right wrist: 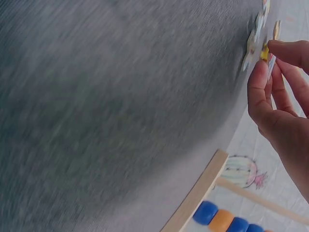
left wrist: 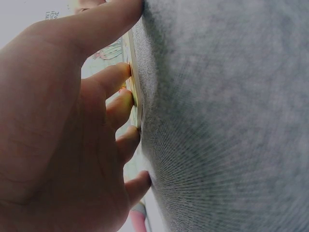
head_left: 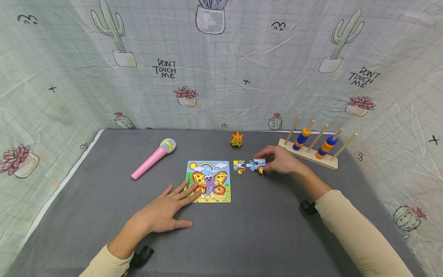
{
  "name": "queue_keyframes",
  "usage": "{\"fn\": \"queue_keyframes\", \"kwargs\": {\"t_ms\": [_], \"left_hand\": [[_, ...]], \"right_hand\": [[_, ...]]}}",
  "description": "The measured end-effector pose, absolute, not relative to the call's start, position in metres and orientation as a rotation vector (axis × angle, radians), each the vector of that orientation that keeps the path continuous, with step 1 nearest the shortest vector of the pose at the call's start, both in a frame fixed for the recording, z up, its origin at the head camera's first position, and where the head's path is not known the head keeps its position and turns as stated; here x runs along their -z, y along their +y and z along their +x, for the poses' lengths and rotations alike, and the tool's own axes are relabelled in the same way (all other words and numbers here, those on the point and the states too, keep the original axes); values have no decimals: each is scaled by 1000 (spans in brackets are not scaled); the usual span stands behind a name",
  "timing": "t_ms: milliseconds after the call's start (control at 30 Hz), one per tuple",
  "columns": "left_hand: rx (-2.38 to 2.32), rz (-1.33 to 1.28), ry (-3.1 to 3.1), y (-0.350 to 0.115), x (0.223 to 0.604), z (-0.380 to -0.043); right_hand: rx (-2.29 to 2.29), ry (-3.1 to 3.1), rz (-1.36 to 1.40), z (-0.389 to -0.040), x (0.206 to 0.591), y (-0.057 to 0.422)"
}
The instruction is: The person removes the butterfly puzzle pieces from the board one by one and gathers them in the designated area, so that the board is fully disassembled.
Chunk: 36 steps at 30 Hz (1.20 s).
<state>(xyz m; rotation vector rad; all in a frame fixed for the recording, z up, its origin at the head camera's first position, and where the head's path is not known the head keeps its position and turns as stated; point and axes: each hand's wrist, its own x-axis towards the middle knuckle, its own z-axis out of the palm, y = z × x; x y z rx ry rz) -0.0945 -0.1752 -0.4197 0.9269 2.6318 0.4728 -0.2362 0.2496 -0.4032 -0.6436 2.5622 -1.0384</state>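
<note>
A square butterfly picture puzzle board (head_left: 214,192) lies flat on the grey table. My left hand (head_left: 166,209) rests palm down at its lower left, fingers spread, with some fingertips on the board; the left wrist view shows the fingers against the board's thin edge (left wrist: 136,92). To the board's right lies a loose jigsaw piece (head_left: 237,164) with a sun on it. My right hand (head_left: 282,161) pinches another jigsaw piece (head_left: 260,163) between thumb and fingers, held just above the table in the right wrist view. A further blue piece (head_left: 251,166) sits partly behind it.
Left of the board lies a pink toy microphone (head_left: 152,161). A small orange figure (head_left: 237,139) stands behind the loose pieces. At the back right is a wooden peg stand (head_left: 308,154) with blue and orange beads. A printed cloth (head_left: 221,77) hangs behind the table.
</note>
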Motion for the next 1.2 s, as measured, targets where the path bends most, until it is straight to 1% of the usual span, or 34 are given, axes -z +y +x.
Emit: {"fn": "queue_keyframes", "kwargs": {"t_ms": [500,1200], "left_hand": [[-478,923,2625,-176,421,-94],[-474,914,2623,-175,421,-95]], "right_hand": [[938,2646,-595,-234,405,280],[889,2648,-560,-240,408,283]]}}
